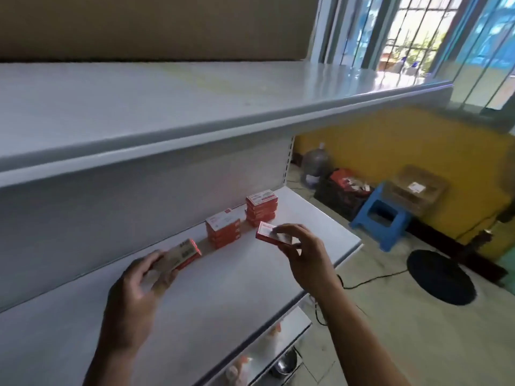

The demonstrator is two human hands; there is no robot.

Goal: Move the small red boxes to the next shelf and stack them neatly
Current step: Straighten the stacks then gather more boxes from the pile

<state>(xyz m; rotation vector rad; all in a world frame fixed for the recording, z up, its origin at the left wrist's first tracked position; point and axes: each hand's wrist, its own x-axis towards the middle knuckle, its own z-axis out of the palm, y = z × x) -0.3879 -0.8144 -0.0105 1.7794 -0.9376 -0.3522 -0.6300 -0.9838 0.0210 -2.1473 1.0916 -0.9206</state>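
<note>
Two stacks of small red boxes stand on the white middle shelf point(211, 296): one stack point(223, 228) near the back wall and a taller stack point(261, 207) to its right. My left hand point(139, 285) grips a red box point(181, 256) turned so its pale underside faces up, just left of the stacks. My right hand point(301, 254) pinches another red box point(271, 234) by its near end, holding it just above the shelf in front of the taller stack.
A wide white upper shelf point(195, 107) overhangs the work area. A lower shelf point(267, 346) holds blurred items. On the floor to the right are a blue stool point(381, 215), a cardboard box point(415, 188), a black crate, a water jug and a round black base point(440, 277) with cables.
</note>
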